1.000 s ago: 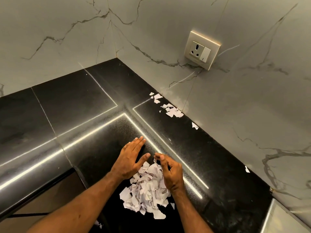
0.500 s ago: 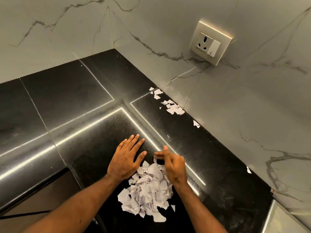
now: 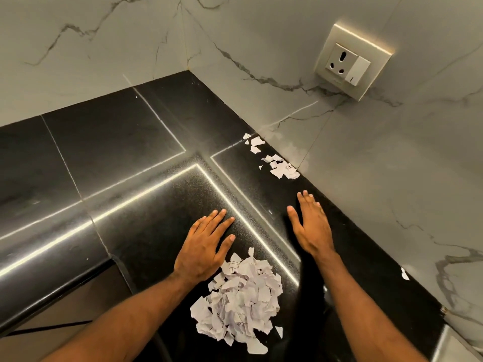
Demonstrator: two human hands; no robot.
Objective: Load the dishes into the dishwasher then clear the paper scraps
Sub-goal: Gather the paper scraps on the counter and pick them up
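Head view, the only one.

- Bench [image 3: 117, 152]: black polished stone, set into a corner of marble wall [image 3: 392, 178]. Its front edge falls away at lower left.
- Main heap of paper scraps [image 3: 240, 299]: on the bench near the front, between the two forearms.
- Left hand [image 3: 203, 246]: flat on the stone, fingers straight, holding nothing. It touches the heap's upper left side.
- Right hand [image 3: 311, 226]: fingers straight and flat, holding nothing. Half a second ago it was curled at the top of the heap beside the left. It has since gone out toward the wall, apart from the heap.
- Reading: the heap looks gathered, and the stray scraps [image 3: 277, 163] beyond the right fingertips are likely next.
- Lone scrap [image 3: 404, 274]: farther right, against the wall.
- No dishes or dishwasher in sight.
- Edges and room: the strays lie tight in the seam of bench and wall, so a sweep would have to run along it. Bare stone lies between them and the heap. The heap sits near the front edge, and a hard push could spill it. The socket [image 3: 347, 64] is well above.
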